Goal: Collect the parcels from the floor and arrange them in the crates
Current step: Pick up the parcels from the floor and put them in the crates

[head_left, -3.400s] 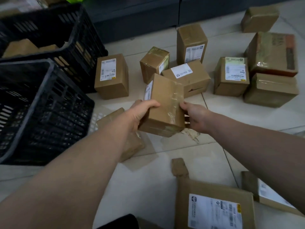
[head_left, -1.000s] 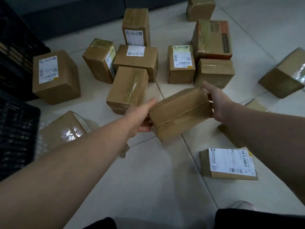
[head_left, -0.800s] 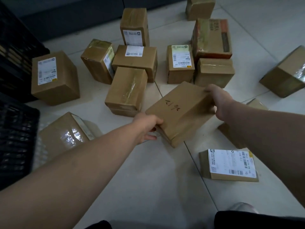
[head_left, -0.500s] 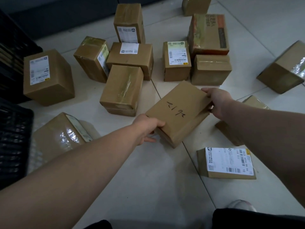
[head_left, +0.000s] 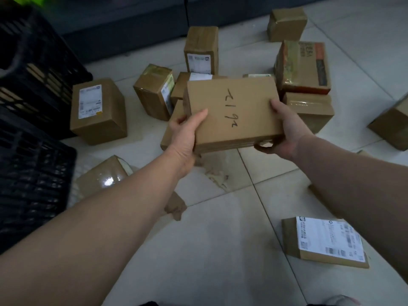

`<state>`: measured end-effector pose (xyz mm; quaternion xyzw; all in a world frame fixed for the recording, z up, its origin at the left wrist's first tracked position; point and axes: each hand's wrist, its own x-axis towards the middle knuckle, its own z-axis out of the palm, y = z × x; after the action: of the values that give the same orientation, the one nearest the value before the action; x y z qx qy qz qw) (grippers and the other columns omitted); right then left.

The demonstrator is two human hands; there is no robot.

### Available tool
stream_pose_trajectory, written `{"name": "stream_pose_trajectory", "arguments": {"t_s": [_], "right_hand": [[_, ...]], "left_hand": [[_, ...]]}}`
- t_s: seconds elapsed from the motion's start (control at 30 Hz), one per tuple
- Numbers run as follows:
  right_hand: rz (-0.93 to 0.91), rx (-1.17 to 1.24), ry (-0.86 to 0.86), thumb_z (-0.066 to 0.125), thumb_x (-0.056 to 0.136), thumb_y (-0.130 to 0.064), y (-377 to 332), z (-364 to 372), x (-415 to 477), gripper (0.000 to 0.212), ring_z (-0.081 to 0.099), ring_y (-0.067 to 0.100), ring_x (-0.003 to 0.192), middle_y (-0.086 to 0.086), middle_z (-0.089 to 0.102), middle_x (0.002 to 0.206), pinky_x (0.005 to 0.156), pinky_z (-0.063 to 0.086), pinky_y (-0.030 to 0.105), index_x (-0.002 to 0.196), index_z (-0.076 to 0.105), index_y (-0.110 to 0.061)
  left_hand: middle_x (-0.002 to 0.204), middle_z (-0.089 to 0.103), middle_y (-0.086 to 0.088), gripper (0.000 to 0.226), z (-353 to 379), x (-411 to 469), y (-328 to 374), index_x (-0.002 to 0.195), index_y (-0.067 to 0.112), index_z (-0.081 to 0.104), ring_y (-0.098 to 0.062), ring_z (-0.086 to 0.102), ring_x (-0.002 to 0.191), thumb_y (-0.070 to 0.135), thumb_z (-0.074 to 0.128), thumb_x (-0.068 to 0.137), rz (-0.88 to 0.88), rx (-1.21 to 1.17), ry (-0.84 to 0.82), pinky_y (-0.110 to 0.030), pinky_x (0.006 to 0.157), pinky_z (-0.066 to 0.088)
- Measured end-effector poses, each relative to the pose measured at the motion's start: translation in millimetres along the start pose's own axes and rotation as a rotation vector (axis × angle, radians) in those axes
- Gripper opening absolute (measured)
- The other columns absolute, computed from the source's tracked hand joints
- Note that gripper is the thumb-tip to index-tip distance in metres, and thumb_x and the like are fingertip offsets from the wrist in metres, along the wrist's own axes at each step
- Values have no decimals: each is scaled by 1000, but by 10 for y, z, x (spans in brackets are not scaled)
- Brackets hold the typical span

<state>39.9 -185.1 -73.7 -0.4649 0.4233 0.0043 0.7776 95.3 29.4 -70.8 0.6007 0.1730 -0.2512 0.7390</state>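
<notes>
Bare to the frame's edge, the person's left forearm (head_left: 114, 217) and right forearm (head_left: 353, 186) carry no visible sleeve, each ending in a bare hand: the left hand (head_left: 187, 133) and the right hand (head_left: 284, 129). A sliver of dark garment (head_left: 150, 304) shows at the bottom edge, and further right a pale, rounded shoe tip (head_left: 340, 300), too blurred to make out in detail.

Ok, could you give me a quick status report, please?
Left hand, right hand grip marked parcel, off the floor. Black crate at left; labelled box on floor between.
</notes>
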Motion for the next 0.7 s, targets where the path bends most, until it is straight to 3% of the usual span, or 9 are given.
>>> {"name": "stream_pose_trajectory", "arguments": {"t_s": [0.1, 0.17, 0.2, 0.33, 0.43, 0.53, 0.57, 0.63, 0.7], "right_hand": [[38, -23, -72, 75, 76, -40, 67, 481, -28, 35, 62, 29, 100, 4, 67, 108, 85, 48, 58, 103, 61, -24], [25, -45, -109, 72, 80, -35, 100, 888, -38, 26, 59, 26, 96, 3, 64, 104, 79, 48, 54, 100, 59, -22], [10, -52, -118, 71, 81, -33, 110, 1125, -50, 26, 58, 24, 94, 3, 62, 103, 75, 48, 51, 101, 59, -22], [-56, -185, -95, 68, 81, -41, 130, 2130, -219, 53, 55, 25, 98, 4, 58, 119, 87, 50, 44, 128, 53, -20], [-93, -341, -158, 59, 87, -43, 85, 2800, -418, 55, 56, 26, 95, 7, 59, 118, 84, 49, 39, 131, 49, -12], [-99, -370, -362, 55, 95, -37, -79, 3351, -679, 29, 57, 18, 82, 2, 61, 99, 66, 48, 31, 111, 57, -12], [-102, -311, -477, 55, 96, -33, -144, 3514, -772, 33, 58, 15, 85, 0, 61, 106, 69, 49, 29, 121, 55, -11], [-117, -176, -678, 56, 97, -28, -255, 3760, -954, 66, 53, 20, 121, 4, 49, 141, 100, 45, 34, 152, 23, -12], [-156, -254, -768, 56, 97, -26, -306, 3880, -1151, 75, 32, 27, 142, 9, 28, 157, 113, 30, 41, 155, 10, -14]], "left_hand": [[126, 60, -12, 70, -307, -6, 163, 135, 21, 37, -28, 63, 109, 37, 74, 78, -46, -44, 85, -53, 82, 57], [130, 60, -13, 73, -567, -45, 306, 140, 20, 40, -27, 64, 107, 41, 72, 78, -47, -113, 167, -39, 62, 60], [129, 61, -12, 77, -698, -65, 382, 141, 20, 42, -27, 63, 108, 43, 73, 74, -30, -155, 215, -35, 60, 58], [124, 65, -11, 92, -1144, -185, 640, 140, 21, 46, -33, 63, 112, 52, 72, 57, 32, -324, 323, -51, 96, 51], [122, 66, -13, 88, -1463, -273, 869, 137, 20, 50, -33, 64, 109, 52, 71, 57, 99, -413, 418, -52, 97, 51], [123, 65, -13, 83, -1815, -312, 1276, 136, 22, 50, -34, 64, 107, 53, 71, 62, 198, -459, 463, -53, 95, 51], [124, 64, -11, 80, -1937, -311, 1476, 137, 24, 48, -33, 64, 106, 54, 71, 66, 242, -490, 484, -52, 95, 51], [127, 61, -7, 79, -2142, -292, 1933, 140, 28, 41, -30, 62, 106, 60, 67, 73, 319, -520, 540, -52, 99, 46], [139, 53, -7, 94, -2279, -257, 2325, 149, 27, 29, -33, 53, 121, 73, 61, 73, 364, -476, 496, -61, 105, 34]]}}
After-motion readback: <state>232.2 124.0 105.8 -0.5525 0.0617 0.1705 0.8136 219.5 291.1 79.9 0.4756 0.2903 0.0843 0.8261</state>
